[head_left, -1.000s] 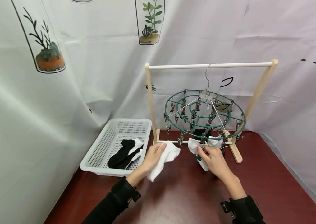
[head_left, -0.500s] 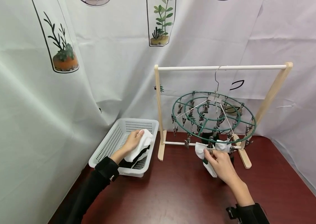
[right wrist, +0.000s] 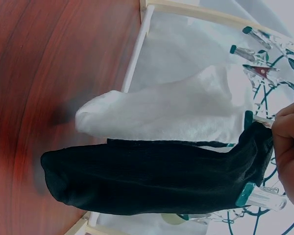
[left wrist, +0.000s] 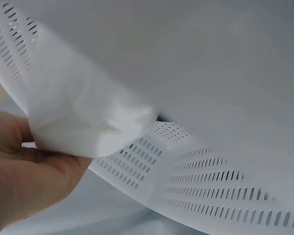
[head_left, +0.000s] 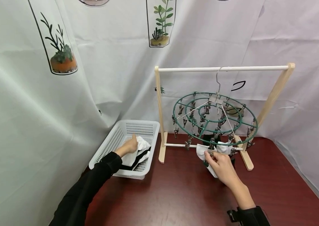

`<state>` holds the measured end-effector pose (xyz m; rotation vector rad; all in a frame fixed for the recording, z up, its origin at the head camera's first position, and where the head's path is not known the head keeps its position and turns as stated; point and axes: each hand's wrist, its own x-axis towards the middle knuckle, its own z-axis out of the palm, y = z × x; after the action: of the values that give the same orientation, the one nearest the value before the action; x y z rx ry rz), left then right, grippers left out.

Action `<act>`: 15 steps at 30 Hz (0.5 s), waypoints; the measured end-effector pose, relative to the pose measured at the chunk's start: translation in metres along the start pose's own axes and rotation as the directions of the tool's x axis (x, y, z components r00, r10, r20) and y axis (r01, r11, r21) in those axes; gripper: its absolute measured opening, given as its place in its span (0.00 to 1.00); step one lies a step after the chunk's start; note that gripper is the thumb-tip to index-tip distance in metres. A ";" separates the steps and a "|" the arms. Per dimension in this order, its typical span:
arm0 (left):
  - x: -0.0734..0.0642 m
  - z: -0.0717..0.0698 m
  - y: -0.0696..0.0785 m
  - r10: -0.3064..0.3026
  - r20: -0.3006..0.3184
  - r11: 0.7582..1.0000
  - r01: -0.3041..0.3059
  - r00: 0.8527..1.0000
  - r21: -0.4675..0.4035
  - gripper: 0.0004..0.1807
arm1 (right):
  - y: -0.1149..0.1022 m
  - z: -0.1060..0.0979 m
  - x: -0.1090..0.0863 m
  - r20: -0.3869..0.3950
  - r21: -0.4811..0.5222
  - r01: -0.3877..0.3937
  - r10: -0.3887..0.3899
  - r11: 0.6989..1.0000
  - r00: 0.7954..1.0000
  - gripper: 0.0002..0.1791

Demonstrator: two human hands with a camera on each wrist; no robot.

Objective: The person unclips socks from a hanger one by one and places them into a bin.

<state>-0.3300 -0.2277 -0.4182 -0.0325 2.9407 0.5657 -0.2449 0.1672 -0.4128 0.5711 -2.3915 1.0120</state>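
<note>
Two hands, two stations: at the plastic basket [head_left: 138, 126], my left hand [head_left: 128, 147] meets a loose white sock [head_left: 141, 143] lying over black-and-white ones. It sits just to the right of those fingers, its length slanting from the far right back toward my wrist. My left thumb points up; my fingertips are hidden, so I cannot tell whether they grip the cloth.

My right hand [head_left: 223, 166] pinches a clip [right wrist: 249, 119] under the front of the green round hanger [head_left: 204, 129], by the cuffs of a hanging white sock [right wrist: 161, 115] and a dark sock [right wrist: 152, 178]. Both hang lengthwise, toes down toward the red table [head_left: 162, 194]. The loose sock lies well apart from that clip, off to its left, with my left hand by far the nearer.
</note>
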 end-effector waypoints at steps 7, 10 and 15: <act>0.004 0.024 0.013 0.000 0.174 0.994 -0.019 0.985 0.107 0.32 | 0.004 -0.011 -0.006 -0.027 -0.008 -0.013 0.013 1.000 1.000 0.26; 0.003 0.032 0.015 0.024 0.148 0.991 -0.044 0.989 0.130 0.32 | 0.004 -0.014 -0.008 -0.030 -0.014 -0.017 0.016 1.000 0.999 0.27; -0.007 0.027 0.021 0.031 0.013 0.973 -0.034 0.999 0.228 0.27 | 0.003 -0.012 -0.006 -0.025 -0.041 -0.044 0.043 0.998 0.999 0.27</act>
<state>-0.3201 -0.1981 -0.4340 0.0435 2.9816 0.2284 -0.2383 0.1797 -0.4104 0.4914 -2.4077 0.9801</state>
